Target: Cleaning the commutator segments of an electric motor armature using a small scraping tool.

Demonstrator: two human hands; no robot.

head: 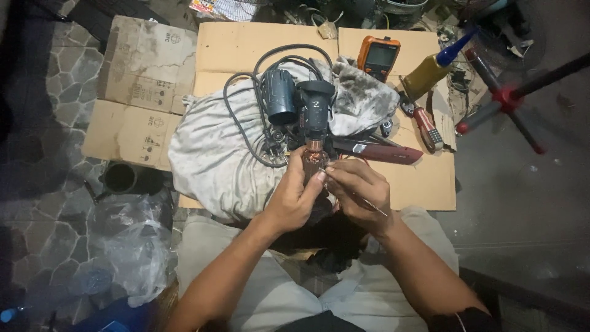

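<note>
A copper-wound motor part (312,161) is held upright over the lap, left hand (295,200) wrapped around it to steady it. The right hand (359,190) pinches a thin wire (369,204). A dirty cloth (215,154) on cardboard (424,178) holds a power tool (301,104).

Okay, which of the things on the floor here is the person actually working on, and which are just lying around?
In hand:
- copper-wound armature, gripped by the left hand
- thin pick, in the right hand

Lying about:
- black power tool with its cord, on a grey cloth
- orange multimeter
- oil bottle
- red-handled screwdriver
- cardboard sheets
- plastic bag
</note>
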